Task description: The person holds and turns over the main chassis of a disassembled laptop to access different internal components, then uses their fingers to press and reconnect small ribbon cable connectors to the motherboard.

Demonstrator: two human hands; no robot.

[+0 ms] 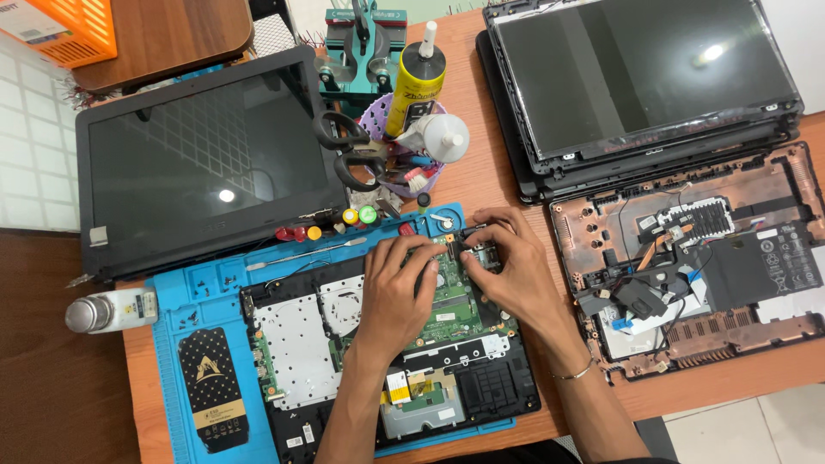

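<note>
Both hands, left hand [397, 288] and right hand [507, 262], rest on the green circuit board [455, 308] inside the opened black laptop base [481, 391] on the blue silicone mat [185, 301], fingers pinching a small part at the board's top edge, apparently mid-seating, needing fine alignment.
</note>
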